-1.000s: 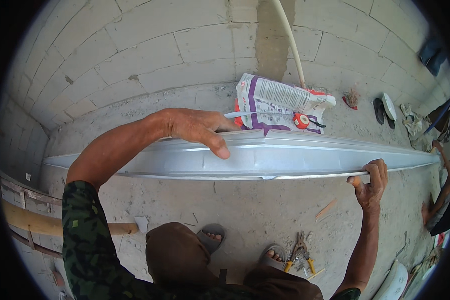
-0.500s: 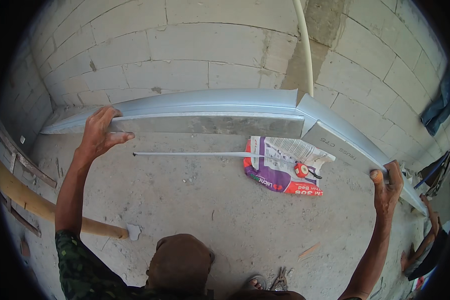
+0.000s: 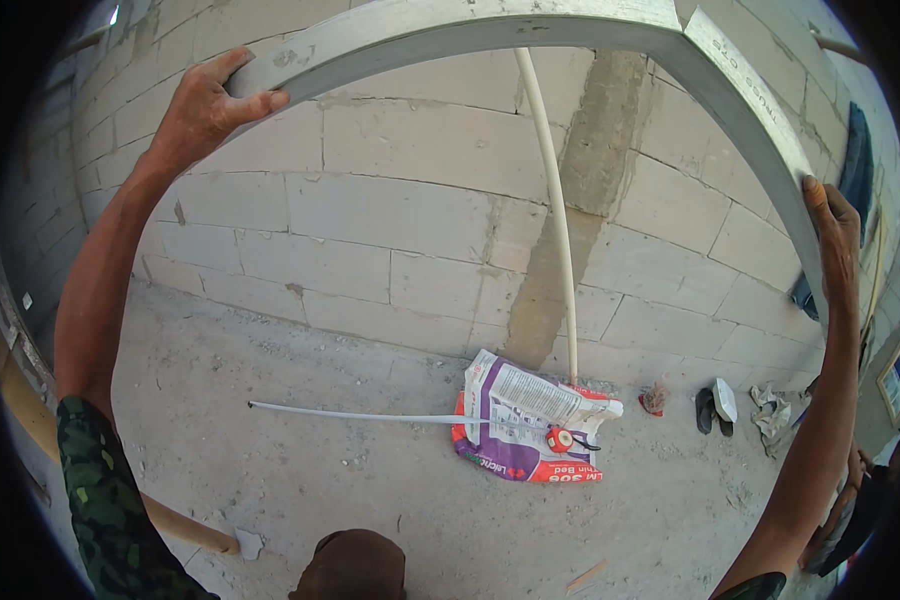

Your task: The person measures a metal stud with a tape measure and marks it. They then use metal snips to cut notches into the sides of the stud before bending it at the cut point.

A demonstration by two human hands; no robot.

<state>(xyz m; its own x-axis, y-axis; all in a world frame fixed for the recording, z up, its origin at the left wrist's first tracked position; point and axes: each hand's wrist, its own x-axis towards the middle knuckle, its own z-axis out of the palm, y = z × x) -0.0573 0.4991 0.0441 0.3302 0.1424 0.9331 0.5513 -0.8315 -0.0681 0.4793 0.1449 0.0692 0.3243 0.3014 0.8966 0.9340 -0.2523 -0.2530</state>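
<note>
A long grey metal channel [image 3: 440,32] is raised in front of the wall, spanning the top of the view. A cut shows in its edge right of the middle, where it bends down to the right. My left hand [image 3: 205,108] is closed around its left part, thumb on the near side. On the far right part my right hand [image 3: 835,235] grips it, with the thumb on the near face. Below, a red and white tape measure [image 3: 560,440] lies on an empty-looking printed bag [image 3: 530,390], its pale blade [image 3: 350,412] stretched out to the left.
Behind stands a pale block wall [image 3: 410,220] with a cream pipe [image 3: 560,230]. Dark shoes [image 3: 712,408] and crumpled cloth [image 3: 773,412] lie at its foot. Wooden pole [image 3: 185,525] at lower left; another person [image 3: 850,510] at lower right. Blue cloth [image 3: 856,160] hangs at right.
Both my hands have lifted the metal channel from low near the floor to the top of the view. The floor things at the right have come into sight.
</note>
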